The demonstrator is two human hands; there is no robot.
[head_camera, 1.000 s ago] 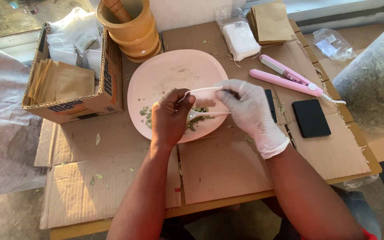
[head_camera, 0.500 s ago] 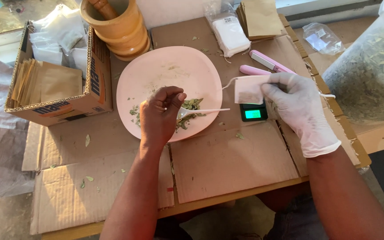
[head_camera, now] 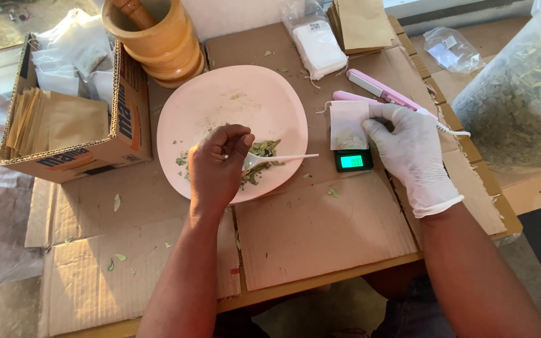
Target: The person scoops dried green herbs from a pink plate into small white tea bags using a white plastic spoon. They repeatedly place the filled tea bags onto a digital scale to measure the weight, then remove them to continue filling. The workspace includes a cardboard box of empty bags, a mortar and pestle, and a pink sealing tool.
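Note:
My left hand is bare and pinches a small white plastic spoon over the pink plate, beside a little heap of dried green leaves. My right hand wears a white glove and holds a small white filter bag upright on a small black pocket scale with a lit green display. Some leaf matter shows through the bag's lower part.
A wooden mortar with pestle stands behind the plate. A cardboard box of brown envelopes sits left. A pink sealing tool, a packet of white bags, brown envelopes and a big clear bag of leaves lie right.
My right hand carried the filter bag from over the plate to the right and set it on the scale. My left hand stayed over the plate with the spoon.

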